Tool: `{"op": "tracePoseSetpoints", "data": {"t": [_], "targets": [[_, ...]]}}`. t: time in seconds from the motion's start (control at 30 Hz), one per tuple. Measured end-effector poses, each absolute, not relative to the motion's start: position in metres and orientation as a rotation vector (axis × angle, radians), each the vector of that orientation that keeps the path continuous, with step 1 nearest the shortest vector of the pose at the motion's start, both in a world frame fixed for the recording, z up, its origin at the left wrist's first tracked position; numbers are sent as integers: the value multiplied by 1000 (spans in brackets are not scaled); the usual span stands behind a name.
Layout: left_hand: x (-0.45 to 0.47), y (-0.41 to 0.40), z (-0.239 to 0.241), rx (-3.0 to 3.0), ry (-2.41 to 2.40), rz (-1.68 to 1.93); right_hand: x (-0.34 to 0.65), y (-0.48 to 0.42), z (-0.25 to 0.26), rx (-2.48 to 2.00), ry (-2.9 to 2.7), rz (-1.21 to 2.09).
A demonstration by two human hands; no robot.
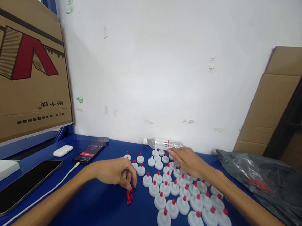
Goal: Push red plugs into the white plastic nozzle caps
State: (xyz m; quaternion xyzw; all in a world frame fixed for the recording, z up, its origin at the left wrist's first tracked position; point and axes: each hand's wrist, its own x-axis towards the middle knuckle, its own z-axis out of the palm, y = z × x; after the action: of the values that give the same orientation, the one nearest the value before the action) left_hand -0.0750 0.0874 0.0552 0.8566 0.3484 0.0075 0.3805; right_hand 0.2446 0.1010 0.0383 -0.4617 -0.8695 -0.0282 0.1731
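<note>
My left hand (118,172) is bent down over the table, thumb and forefinger closed together on a small red cap (132,190). Beneath its fingertips lies a little cluster of loose red caps (129,197). My right hand (189,161) reaches over the back of a large group of white nozzle lids (165,188), its fingers stretched forward and low; the lids under the palm are hidden. Most lids wear a red cap on the spout. Between the hands, toward the back, a few white lids (151,161) have bare spouts.
A clear plastic bottle (161,143) lies against the wall. At left are a phone (19,186), a lit phone (88,152), a white case (63,150) and a white cable (55,189). A grey plastic bag (272,187) lies at right. Cardboard (28,59) stands at left.
</note>
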Motion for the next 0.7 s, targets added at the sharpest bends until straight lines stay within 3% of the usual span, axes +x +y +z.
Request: {"op": "tracePoseSetpoints", "data": {"t": [0.4,0.7], "targets": [[-73,91,46,2156,920,38,247,103,32,-1260,-2417,-105],[-71,90,43,2162,947,51,216,78,46,-946,-2557,-97]]}}
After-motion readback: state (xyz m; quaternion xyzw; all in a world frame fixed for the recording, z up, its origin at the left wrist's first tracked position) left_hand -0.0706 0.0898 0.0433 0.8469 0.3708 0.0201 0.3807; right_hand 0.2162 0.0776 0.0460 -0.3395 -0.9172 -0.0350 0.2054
